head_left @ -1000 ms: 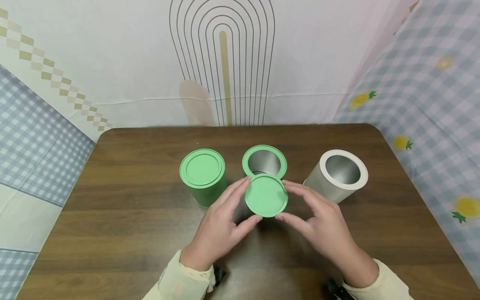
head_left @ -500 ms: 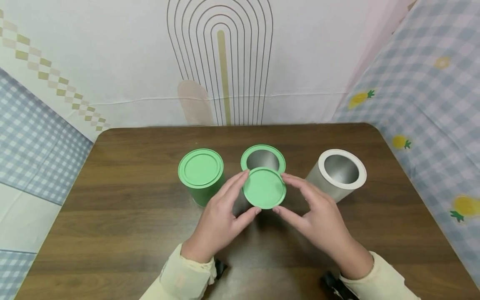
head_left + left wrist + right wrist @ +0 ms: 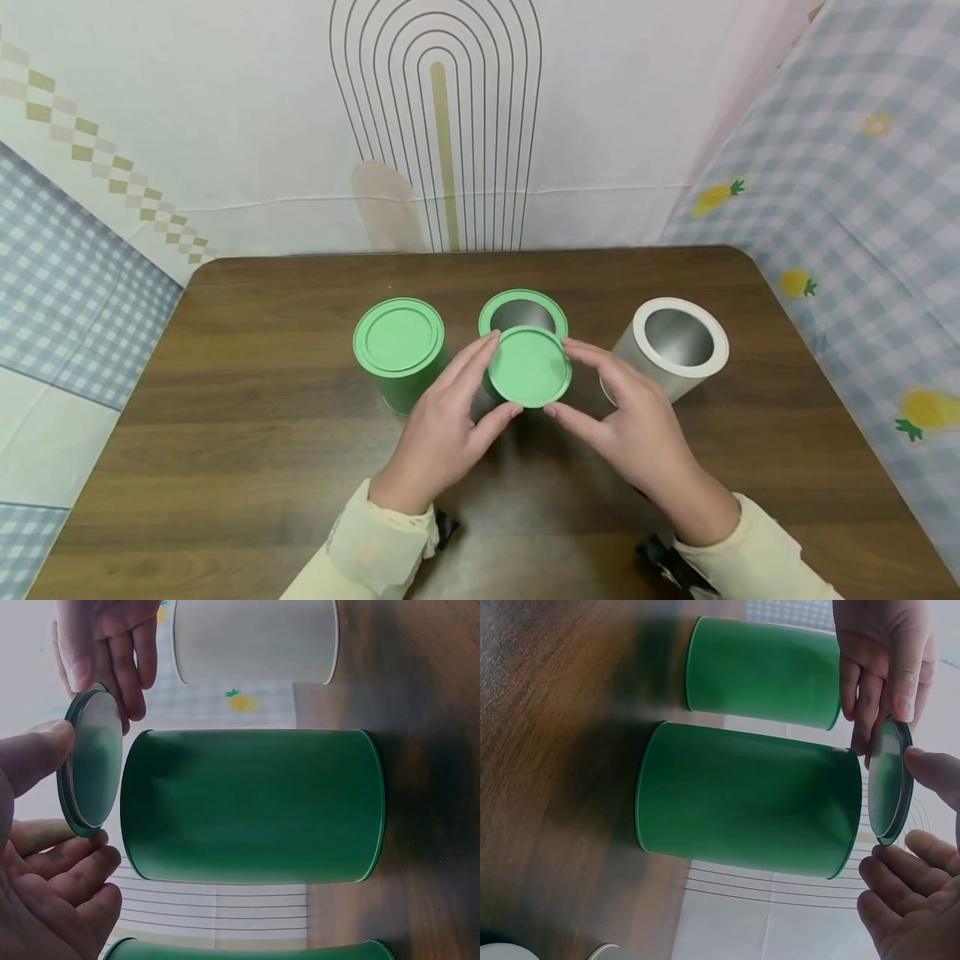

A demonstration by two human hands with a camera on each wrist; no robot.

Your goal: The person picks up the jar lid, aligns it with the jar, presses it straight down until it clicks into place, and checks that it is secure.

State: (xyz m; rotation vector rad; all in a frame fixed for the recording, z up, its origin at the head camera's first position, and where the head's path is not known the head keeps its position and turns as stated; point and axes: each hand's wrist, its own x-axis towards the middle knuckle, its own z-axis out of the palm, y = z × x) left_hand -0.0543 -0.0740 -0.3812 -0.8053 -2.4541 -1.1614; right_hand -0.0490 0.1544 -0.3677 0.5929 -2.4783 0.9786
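While the left hand (image 3: 442, 429) and right hand (image 3: 637, 425) hold the green lid (image 3: 530, 367) by its edge, fingers and thumbs curved round it, the lid hovers above the near side of the open green can (image 3: 522, 312), apart from it. On the desk (image 3: 262, 375), a closed green can (image 3: 400, 342) stands left, an open white can (image 3: 678, 337) right.

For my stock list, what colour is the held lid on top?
The lid is light green, clearest in the head view.
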